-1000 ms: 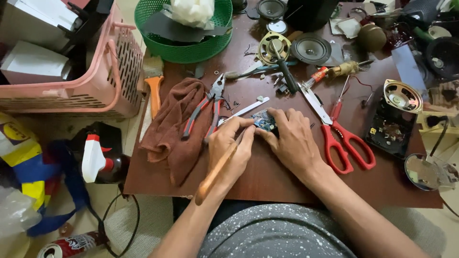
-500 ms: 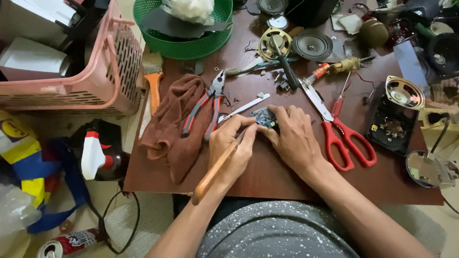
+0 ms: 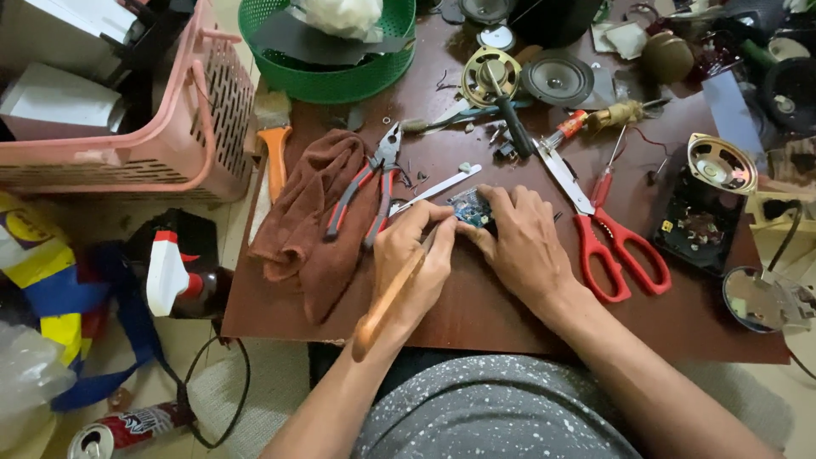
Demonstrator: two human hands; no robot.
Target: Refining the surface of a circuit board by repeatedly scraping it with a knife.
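Just one head-worn camera here, looking steeply down from right above the seated person's lap at the dark reddish-brown wooden bench (image 3: 476, 314). It's close in, with both forearms entering from the bottom edge and floor clutter showing at left.

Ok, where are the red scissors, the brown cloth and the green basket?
red scissors (image 3: 614, 246), head view, on the red handles.
brown cloth (image 3: 310, 221), head view, on its folded middle.
green basket (image 3: 327, 83), head view, on its front wall.
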